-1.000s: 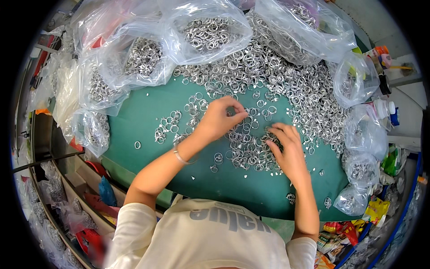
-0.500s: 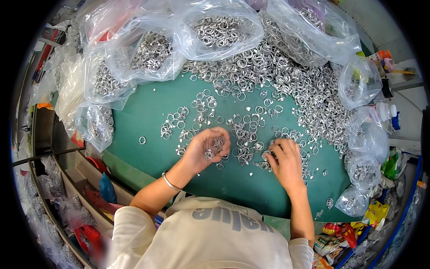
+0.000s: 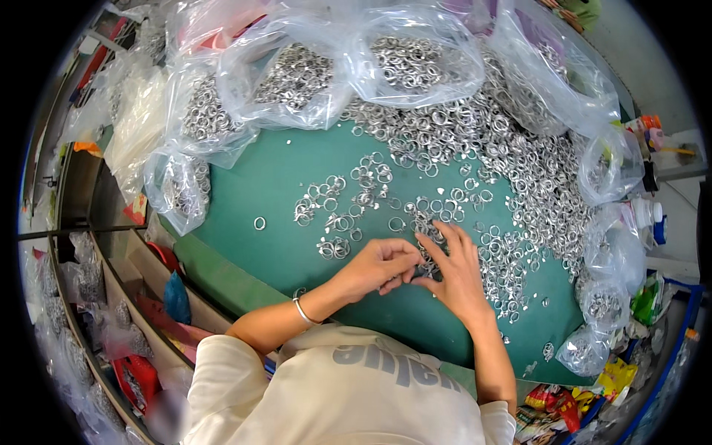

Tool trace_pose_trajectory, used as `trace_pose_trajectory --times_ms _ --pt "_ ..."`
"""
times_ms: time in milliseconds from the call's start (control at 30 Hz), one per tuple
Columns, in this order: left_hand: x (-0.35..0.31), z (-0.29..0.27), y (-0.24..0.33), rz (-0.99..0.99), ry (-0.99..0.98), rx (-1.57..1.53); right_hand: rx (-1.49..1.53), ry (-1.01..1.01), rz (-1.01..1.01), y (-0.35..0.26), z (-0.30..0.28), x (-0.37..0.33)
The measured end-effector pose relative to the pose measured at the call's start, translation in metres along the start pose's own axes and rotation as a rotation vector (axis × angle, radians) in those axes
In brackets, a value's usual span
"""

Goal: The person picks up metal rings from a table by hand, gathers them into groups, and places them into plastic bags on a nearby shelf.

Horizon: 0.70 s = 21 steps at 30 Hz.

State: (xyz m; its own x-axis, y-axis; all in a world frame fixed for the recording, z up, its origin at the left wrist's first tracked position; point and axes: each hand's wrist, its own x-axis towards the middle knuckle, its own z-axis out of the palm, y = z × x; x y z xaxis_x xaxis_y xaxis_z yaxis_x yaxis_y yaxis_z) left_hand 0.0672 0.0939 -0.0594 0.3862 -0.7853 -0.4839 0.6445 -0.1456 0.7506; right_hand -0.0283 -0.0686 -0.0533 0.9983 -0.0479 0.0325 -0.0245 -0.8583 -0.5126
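Note:
Silver metal rings (image 3: 495,285) lie loose in clusters on a green tabletop (image 3: 282,256). My left hand (image 3: 380,267), with a bangle on its wrist, is curled closed near the middle of the table. Its palm is turned away, so the rings seen in it a moment earlier are mostly hidden. Close beside it, my right hand (image 3: 458,278) has its fingers spread over a ring cluster (image 3: 424,222), with the thumb beside the left fingertips. Between the hands a few grey pieces show, too shaded to make out. A single ring (image 3: 259,222) lies apart on the left.
A large ring heap (image 3: 534,170) covers the far and right parts of the table. Clear plastic bags of rings (image 3: 297,78) line the far edge and both sides. A drawer (image 3: 137,274) stands at left; a white bottle (image 3: 644,213) is at right. Colourful packets (image 3: 552,404) lie lower right.
My left hand has moved right and turned its palm away, coming up to the right hand. My right hand has spread its fingers and shifted slightly left relative to the rings. The view has shifted.

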Motion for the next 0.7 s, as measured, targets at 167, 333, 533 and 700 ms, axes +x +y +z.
trace_pose_trajectory --times_ms 167,333,533,700 --pt "-0.008 -0.004 -0.004 -0.014 -0.02 0.003 0.286 0.114 0.189 0.014 -0.005 -0.005" --pt "-0.009 -0.01 -0.005 -0.037 -0.026 -0.012 1.061 0.269 0.414 0.034 -0.024 -0.023" --pt "-0.004 -0.01 -0.01 -0.041 -0.059 -0.067 0.224 0.173 0.255 0.018 -0.034 -0.033" --pt "-0.006 -0.007 -0.008 -0.042 -0.087 -0.049 0.015 0.192 0.185 0.005 -0.015 -0.029"
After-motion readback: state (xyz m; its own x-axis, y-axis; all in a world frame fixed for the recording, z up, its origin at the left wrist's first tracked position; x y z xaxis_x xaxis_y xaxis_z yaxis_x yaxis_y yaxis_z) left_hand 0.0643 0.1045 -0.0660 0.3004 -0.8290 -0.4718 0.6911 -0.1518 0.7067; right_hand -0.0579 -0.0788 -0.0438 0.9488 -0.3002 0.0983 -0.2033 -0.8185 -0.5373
